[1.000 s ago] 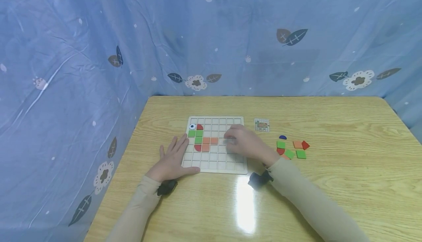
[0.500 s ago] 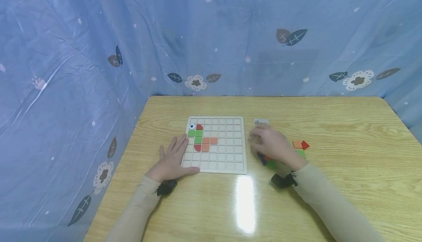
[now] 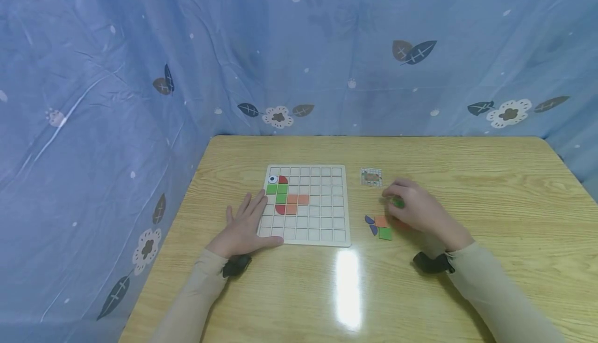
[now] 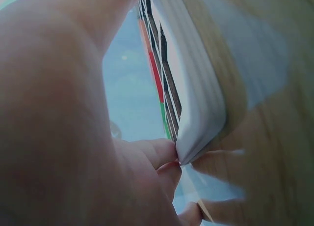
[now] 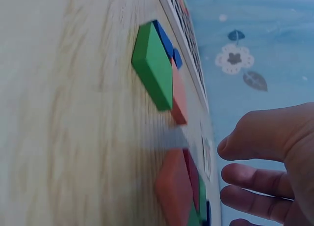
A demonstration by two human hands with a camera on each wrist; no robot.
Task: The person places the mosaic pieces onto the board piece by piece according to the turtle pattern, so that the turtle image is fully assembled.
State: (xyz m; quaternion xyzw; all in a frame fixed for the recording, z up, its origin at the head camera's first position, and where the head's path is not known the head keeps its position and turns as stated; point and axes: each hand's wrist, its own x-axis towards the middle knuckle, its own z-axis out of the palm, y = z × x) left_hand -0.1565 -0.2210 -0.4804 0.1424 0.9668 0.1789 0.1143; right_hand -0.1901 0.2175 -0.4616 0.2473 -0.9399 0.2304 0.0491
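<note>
My left hand (image 3: 240, 231) lies with straight, spread fingers at the left edge of a pale grid board (image 3: 327, 226). In the left wrist view, fingertips touch the board's edge (image 4: 201, 73). On the board sit a round eye tile (image 3: 273, 179) and several red, green and orange tiles (image 3: 291, 209). Over a tile group to the board's right hovers my right hand (image 3: 416, 208), which hides much of that group. A green tile (image 3: 398, 201) shows between its thumb and fingers in the head view. The right wrist view shows thumb (image 5: 265, 132) and fingers apart, above the orange tile (image 5: 174, 186).
A small picture card (image 3: 371, 177) lies right of the board. Below it are a green square tile (image 3: 385, 233), an orange tile (image 3: 381, 221) and two blue tiles (image 3: 373, 229). A blue curtain (image 3: 327, 73) hangs behind the wooden table (image 3: 280, 291).
My right hand has moved from the right part of the board to the tiles at the right, uncovering the group with the blue tiles. The left hand and the board stay put.
</note>
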